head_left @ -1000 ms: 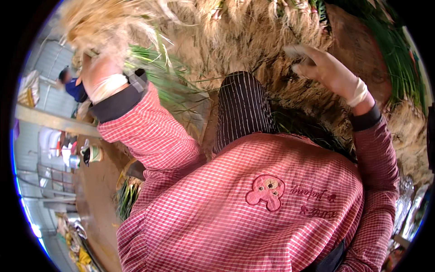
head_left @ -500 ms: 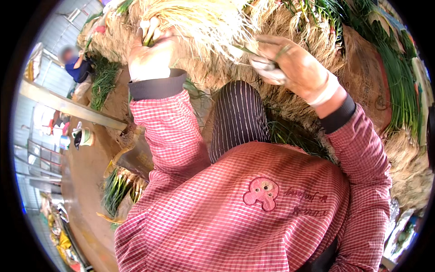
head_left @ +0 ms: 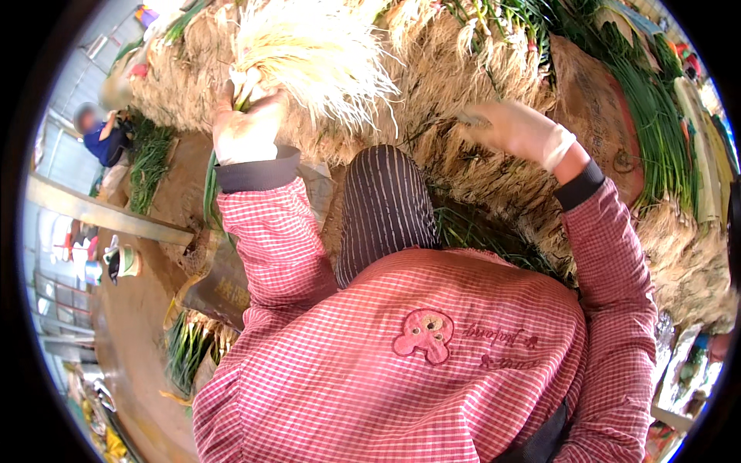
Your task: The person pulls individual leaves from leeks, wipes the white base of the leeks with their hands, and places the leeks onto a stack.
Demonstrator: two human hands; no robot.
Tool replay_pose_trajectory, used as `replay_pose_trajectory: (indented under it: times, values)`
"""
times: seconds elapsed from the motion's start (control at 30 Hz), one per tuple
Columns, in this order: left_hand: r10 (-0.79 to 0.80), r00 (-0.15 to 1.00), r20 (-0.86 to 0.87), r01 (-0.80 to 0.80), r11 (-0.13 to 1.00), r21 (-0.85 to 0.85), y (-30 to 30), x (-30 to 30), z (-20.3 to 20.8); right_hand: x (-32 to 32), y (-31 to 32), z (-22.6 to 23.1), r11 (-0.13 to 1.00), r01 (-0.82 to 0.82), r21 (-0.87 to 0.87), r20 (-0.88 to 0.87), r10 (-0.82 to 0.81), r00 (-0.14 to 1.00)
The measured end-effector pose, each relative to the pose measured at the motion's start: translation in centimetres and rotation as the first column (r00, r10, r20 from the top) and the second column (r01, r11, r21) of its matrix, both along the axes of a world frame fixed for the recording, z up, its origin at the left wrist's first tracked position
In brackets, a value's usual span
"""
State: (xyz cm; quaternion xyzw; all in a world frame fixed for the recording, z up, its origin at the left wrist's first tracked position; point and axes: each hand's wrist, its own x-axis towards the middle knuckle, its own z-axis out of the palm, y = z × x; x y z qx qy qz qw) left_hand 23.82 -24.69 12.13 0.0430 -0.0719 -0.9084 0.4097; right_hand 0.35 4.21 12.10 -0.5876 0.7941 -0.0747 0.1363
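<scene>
Two gloved hands work over a heap of green onions with pale, stringy roots. Left hand, in a pale glove, is closed around the stems of a bunch of green onions with a fluffy whitish root tuft; the tuft fans out up and to the right of the fist, and a few green stalks run down below the wrist. Right hand, also in a pale glove, is loosely curled, its fingers pinching something small and dark; what that is cannot be told. It rests against the big tan heap of root ends that fills the top of the view.

Long green onion leaves lie along the right side of the heap. Between the arms sits a dark pin-striped cloth, and the sleeves are red-and-white checked fabric. At far left another person in a blue top crouches beside more greens, well apart from the hands. A further green bundle lies on the brown ground at lower left.
</scene>
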Motion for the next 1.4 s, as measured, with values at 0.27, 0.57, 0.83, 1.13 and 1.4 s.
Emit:
replay_pose_trajectory:
  times: [0.27,0.57,0.83,1.13,1.4]
  values:
    - [0.017,0.961,0.276,-0.055,0.990,0.129,3.1,-2.0,1.7,4.6,-5.9,4.0,0.865,0.117,-0.488,0.485,0.158,0.860]
    - [0.119,0.930,0.348,-0.126,0.992,-0.002,1.7,-1.9,0.0,2.4,2.1,1.7,0.991,-0.134,0.032,-0.114,0.137,0.984]
    - [0.097,0.935,0.341,-0.096,0.995,-0.022,2.8,-3.5,-1.2,4.1,-4.8,3.6,0.874,0.123,-0.469,0.261,0.005,0.965]
    - [0.056,0.926,0.373,-0.095,0.991,0.089,1.6,-4.1,-1.9,2.1,4.4,5.0,0.999,0.031,0.031,0.255,-0.038,0.966]
    - [0.025,0.949,0.315,0.013,0.993,-0.116,1.0,-4.4,-4.5,3.6,-3.0,3.3,0.842,-0.030,-0.539,0.136,0.122,0.983]
